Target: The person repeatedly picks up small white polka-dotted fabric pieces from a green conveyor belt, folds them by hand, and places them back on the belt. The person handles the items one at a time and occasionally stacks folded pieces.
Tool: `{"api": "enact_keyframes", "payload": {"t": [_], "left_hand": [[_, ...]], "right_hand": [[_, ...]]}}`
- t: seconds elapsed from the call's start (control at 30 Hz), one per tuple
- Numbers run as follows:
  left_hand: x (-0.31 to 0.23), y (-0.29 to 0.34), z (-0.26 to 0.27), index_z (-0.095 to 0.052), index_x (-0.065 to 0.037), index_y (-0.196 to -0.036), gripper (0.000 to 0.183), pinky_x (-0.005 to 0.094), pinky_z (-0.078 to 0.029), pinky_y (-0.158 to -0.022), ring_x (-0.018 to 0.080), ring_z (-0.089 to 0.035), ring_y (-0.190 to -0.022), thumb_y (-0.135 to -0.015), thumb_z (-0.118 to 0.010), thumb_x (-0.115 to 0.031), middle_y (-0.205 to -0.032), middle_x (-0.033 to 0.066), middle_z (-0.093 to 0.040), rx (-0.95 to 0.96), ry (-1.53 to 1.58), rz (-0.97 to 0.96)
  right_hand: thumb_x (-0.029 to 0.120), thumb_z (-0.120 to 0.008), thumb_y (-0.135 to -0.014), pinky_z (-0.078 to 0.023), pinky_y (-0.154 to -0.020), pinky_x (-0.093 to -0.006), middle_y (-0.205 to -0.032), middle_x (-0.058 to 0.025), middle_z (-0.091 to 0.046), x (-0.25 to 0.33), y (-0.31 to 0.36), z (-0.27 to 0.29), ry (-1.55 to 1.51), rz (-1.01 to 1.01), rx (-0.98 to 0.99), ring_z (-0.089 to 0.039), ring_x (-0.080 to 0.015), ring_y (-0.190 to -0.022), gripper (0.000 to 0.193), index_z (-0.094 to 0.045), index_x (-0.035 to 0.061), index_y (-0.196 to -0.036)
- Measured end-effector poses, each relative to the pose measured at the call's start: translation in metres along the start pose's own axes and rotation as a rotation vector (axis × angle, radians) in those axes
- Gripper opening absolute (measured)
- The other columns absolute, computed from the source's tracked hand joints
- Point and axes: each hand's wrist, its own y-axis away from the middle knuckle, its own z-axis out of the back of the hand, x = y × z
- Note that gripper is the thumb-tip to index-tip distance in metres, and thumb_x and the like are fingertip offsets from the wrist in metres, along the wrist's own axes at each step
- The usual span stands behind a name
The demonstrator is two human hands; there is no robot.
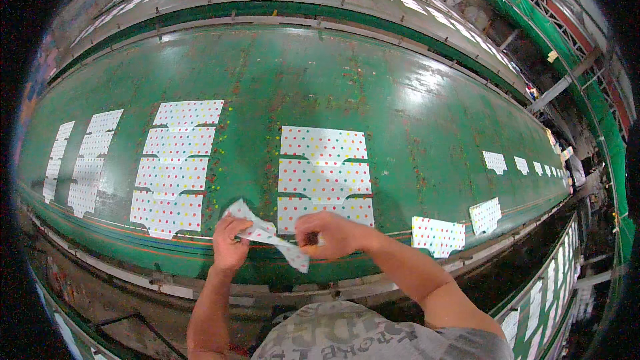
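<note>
The left hand (231,243) has its thumb and fingers closed on one end of a dotted piece (261,232), and the right hand (325,235) is curled into a loose fist at the other end, its fingers bent in on the material. Between the hands the piece runs slantwise above the near edge of the green table (407,127), narrow and twisted in the middle, flaring at both ends; it is white, thin and limp, sprinkled with small red, yellow and bluish dots. Just beyond the right hand lies a column of three matching pieces (323,177), flat, with curved notches showing dark green where they meet. To the left lies a column of four (175,143), its lowest piece tapering to a short tab, and past it two slimmer-looking columns (97,153). Right of the right forearm, two dotted pieces (439,237) lie near the table's edge.
</note>
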Motion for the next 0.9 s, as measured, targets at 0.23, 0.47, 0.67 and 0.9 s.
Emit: {"api": "enact_keyframes", "payload": {"t": [0.23,0.47,0.67,0.9], "left_hand": [[-0.034,0.017,0.058,-0.080,-0.004,-0.108,0.036,0.0339,-0.060,-0.083,0.0244,-0.078,-0.092,-0.077,-0.079,0.013,-0.102,0.0111,-0.080,0.310,0.327,0.145],[-0.063,0.027,0.043,-0.079,-0.001,-0.106,0.018,0.0279,-0.058,-0.079,0.0110,-0.072,-0.090,-0.089,-0.083,0.004,-0.096,0.0057,-0.079,0.615,0.704,0.550],[-0.068,-0.004,0.004,-0.077,0.003,-0.112,0.015,0.0270,-0.053,-0.076,0.0082,-0.066,-0.086,-0.098,-0.078,-0.002,-0.100,0.0027,-0.075,0.583,0.659,0.301],[-0.052,-0.068,-0.042,-0.076,0.000,-0.122,0.024,0.0291,-0.059,-0.072,0.0084,-0.070,-0.083,-0.098,-0.077,-0.002,-0.096,0.0049,-0.079,0.472,0.429,0.458]], "right_hand": [[0.000,-0.079,-0.084,-0.055,-0.075,-0.0339,-0.091,-0.0081,-0.071,0.009,0.102,-0.010,0.038,-0.121,-0.262,-0.068,-0.0198,-0.081,0.012,-0.068,0.0033,-0.087],[-0.007,-0.080,-0.085,-0.055,-0.077,-0.0293,-0.095,-0.0047,-0.074,0.014,0.185,-0.026,-0.085,-0.616,-0.525,-0.069,-0.0123,-0.087,0.017,-0.067,0.0038,-0.084],[-0.003,-0.080,-0.088,-0.055,-0.075,-0.0262,-0.091,-0.0030,-0.074,-0.002,0.192,0.022,0.058,-0.634,-0.658,-0.066,-0.0082,-0.082,0.010,-0.073,0.0029,-0.091],[0.011,-0.074,-0.091,-0.058,-0.082,-0.0478,-0.095,-0.0149,-0.073,-0.069,0.156,0.074,0.451,-0.554,-0.707,-0.072,-0.0395,-0.092,0.007,-0.075,0.0064,-0.096]]}}
